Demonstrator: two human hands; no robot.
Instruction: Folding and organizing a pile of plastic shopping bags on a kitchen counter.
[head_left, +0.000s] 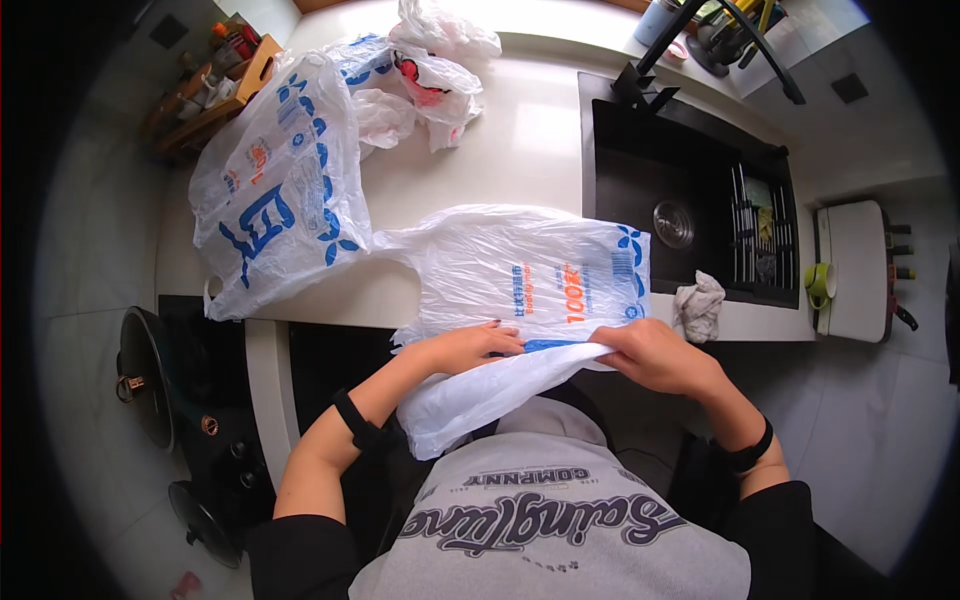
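A white plastic shopping bag (487, 277) with blue and orange print lies flattened at the counter's front edge, its near part folded up and hanging over the edge. My right hand (652, 356) grips the folded side of this bag near its printed end. My left hand (469, 347) rests on the bag by the fold, fingers spread a little; whether it pinches any plastic cannot be told. To the left lies a larger printed plastic bag (277, 195), touching the first one's handle end. Behind it sit crumpled plastic bags (442, 75), some with red print.
A black sink (637, 180) with a drying rack (761, 225) is at the right, a crumpled cloth (699, 306) at its front edge. A wooden condiment rack (255, 75) stands back left. Lower left are a lidded pan (146, 375) and another lid (202, 521). A green cup (821, 281) is far right.
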